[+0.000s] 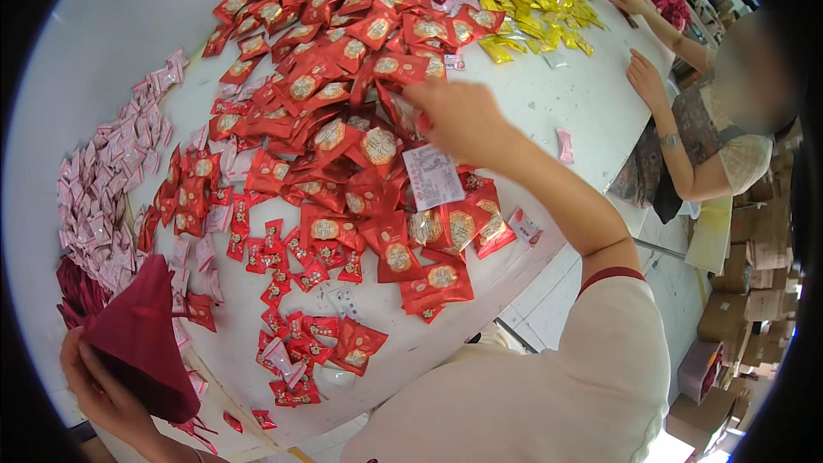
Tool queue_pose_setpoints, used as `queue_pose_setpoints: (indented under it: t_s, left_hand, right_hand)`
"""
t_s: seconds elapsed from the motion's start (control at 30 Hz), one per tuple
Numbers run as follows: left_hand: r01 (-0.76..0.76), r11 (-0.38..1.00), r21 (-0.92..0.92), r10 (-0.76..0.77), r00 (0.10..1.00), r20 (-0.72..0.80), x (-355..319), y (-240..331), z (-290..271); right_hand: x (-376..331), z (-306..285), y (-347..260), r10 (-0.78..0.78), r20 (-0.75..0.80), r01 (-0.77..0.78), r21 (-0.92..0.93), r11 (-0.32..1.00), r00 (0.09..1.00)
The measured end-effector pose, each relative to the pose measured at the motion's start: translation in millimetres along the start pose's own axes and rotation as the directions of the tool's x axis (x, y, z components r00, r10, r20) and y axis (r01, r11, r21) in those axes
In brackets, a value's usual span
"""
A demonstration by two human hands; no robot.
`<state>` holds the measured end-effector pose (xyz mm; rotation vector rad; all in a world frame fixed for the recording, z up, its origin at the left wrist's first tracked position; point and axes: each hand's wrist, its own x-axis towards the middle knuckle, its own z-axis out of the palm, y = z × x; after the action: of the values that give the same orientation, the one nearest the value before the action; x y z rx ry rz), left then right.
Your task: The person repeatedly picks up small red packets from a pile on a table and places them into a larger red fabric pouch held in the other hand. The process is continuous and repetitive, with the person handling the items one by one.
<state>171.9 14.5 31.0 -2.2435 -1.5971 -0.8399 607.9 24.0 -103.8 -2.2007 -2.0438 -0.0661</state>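
My left hand (pixel 107 390) is closed on a dark red cloth pouch (pixel 146 339) at the lower left, with its cords hanging below. My right hand (pixel 463 120) reaches over a heap of red foil packets (pixel 334 133). Its fingers are bent and pressed around a red packet (pixel 396 111) that stands on edge; the hand hides part of it. Under my wrist lies a white printed slip (pixel 433 177). Smaller red wrapped sweets (pixel 313 274) lie on the near side of the heap.
Pale pink wrapped sweets (pixel 107 189) are piled at the left, beside more dark red pouches (pixel 81 291). Yellow packets (pixel 523 0) lie at the far side of the white table (pixel 514 111). A co-worker's hands (pixel 643 77) rest at the right edge. Cardboard boxes (pixel 724 317) stand beyond.
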Motion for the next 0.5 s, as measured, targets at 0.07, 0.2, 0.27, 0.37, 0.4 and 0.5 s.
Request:
queue_pose_setpoints:
  t_s: [0.07,0.2,0.27,0.37,0.4,0.5]
  left_hand:
    - [0.061,0.995,-0.073,-0.064,0.997,-0.042,-2.2,10.2,1.7]
    - [0.054,0.994,-0.100,-0.048,0.997,0.057,3.9,34.0,-4.9]
    - [-0.011,0.992,-0.130,0.030,0.989,0.143,19.1,59.7,8.8]
    - [-0.095,0.995,0.009,0.086,0.934,0.346,28.9,83.8,-6.3]
    - [-0.167,0.985,0.034,0.148,0.934,0.324,31.3,85.9,-5.2]
    - [-0.093,0.962,-0.257,0.186,0.911,0.368,39.6,103.5,14.2]
  right_hand:
    - [10.0,-4.2,29.1,0.080,-0.093,-0.077,0.029,0.997,0.992]
    - [36.8,10.2,82.2,0.021,-0.011,-0.021,0.048,0.999,1.000]
    - [41.9,17.1,92.9,-0.019,0.031,0.019,0.002,1.000,0.999]
    - [37.1,-2.3,101.8,-0.113,0.185,0.134,-0.105,0.985,0.976]
    - [33.3,-21.3,92.4,-0.031,0.277,0.078,-0.159,0.984,0.960]
    - [0.0,-73.0,56.4,-0.036,-0.093,0.079,0.507,0.858,0.995]
